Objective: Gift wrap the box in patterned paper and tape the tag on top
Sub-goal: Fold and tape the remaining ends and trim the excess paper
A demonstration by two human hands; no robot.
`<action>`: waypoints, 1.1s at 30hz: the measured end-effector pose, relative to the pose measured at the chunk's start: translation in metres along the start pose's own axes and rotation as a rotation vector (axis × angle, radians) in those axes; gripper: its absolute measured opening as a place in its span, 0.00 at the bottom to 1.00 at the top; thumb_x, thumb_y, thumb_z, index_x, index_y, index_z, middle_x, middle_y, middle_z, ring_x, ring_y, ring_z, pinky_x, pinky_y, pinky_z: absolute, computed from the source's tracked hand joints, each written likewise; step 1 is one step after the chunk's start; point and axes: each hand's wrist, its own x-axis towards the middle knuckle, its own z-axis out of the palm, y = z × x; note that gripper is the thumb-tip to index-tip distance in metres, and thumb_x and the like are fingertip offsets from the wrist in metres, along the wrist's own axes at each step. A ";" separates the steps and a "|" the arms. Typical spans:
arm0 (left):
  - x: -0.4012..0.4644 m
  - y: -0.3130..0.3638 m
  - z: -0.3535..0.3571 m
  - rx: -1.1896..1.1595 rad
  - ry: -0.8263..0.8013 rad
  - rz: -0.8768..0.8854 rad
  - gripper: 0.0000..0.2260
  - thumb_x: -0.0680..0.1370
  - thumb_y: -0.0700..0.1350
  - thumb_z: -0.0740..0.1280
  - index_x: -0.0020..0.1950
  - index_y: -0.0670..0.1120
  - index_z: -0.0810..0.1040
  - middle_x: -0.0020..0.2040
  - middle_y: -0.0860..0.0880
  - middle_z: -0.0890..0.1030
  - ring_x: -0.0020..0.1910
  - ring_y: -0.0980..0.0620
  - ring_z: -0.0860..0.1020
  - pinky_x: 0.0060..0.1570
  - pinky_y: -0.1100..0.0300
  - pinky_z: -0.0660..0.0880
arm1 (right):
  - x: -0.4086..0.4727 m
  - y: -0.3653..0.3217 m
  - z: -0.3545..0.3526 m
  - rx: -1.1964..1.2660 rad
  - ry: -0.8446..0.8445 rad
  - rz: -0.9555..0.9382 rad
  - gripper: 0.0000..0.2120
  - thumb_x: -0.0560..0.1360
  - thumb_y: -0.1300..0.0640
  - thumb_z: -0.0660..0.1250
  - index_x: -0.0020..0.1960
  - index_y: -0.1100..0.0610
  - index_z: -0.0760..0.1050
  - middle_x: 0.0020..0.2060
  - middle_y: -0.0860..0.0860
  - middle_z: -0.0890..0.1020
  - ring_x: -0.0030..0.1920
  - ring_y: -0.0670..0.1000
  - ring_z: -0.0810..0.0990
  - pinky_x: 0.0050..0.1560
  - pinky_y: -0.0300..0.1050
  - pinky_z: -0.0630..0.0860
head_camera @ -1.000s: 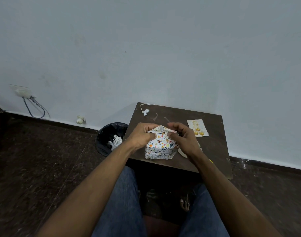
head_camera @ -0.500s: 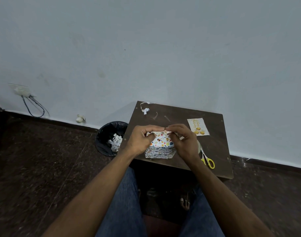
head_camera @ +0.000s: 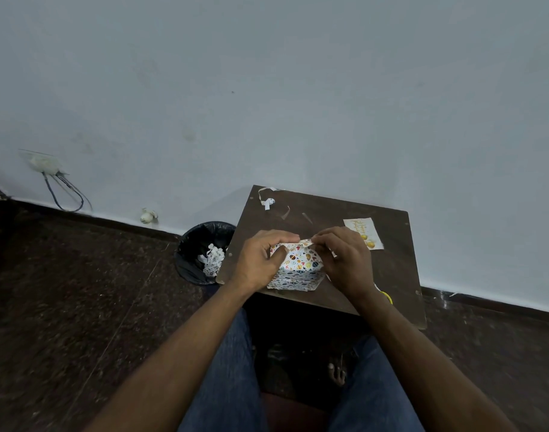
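Box [head_camera: 298, 266], wrapped in white paper with small coloured prints, near the front edge of the dark wooden tabletop [head_camera: 391, 269], between both hands. Left hand [head_camera: 260, 260] cupped round its left side, fingers [head_camera: 285, 236] curled over the top edge, gripping. Right hand [head_camera: 344, 260] pinching the folded paper flap at the top. Squarish, upright, no clear long axis. Tag [head_camera: 363, 233] flat beyond the right hand.

patterned wrapped box [head_camera: 298, 266], tag [head_camera: 364, 232] beside

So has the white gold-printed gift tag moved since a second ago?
No. The white gift tag lies unmoved near the brown wooden table's far right corner.
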 end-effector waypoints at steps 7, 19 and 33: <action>-0.005 -0.009 -0.002 0.296 0.084 0.236 0.15 0.74 0.43 0.62 0.55 0.49 0.85 0.56 0.57 0.84 0.56 0.53 0.77 0.53 0.46 0.76 | -0.002 0.002 -0.002 -0.093 -0.110 -0.092 0.07 0.76 0.58 0.65 0.51 0.57 0.81 0.47 0.51 0.82 0.46 0.52 0.79 0.42 0.48 0.75; -0.004 -0.010 -0.006 0.542 0.068 0.446 0.13 0.75 0.38 0.69 0.57 0.48 0.82 0.55 0.54 0.82 0.54 0.51 0.76 0.44 0.50 0.75 | -0.006 -0.012 -0.010 0.075 -0.270 0.123 0.17 0.77 0.49 0.64 0.63 0.53 0.79 0.54 0.49 0.80 0.55 0.51 0.77 0.52 0.52 0.74; -0.001 -0.013 -0.006 0.261 0.015 0.215 0.13 0.77 0.46 0.63 0.59 0.51 0.82 0.57 0.56 0.82 0.58 0.54 0.77 0.53 0.45 0.76 | 0.010 -0.016 0.009 0.260 -0.179 0.352 0.07 0.70 0.66 0.73 0.45 0.56 0.83 0.41 0.40 0.73 0.45 0.52 0.77 0.41 0.49 0.74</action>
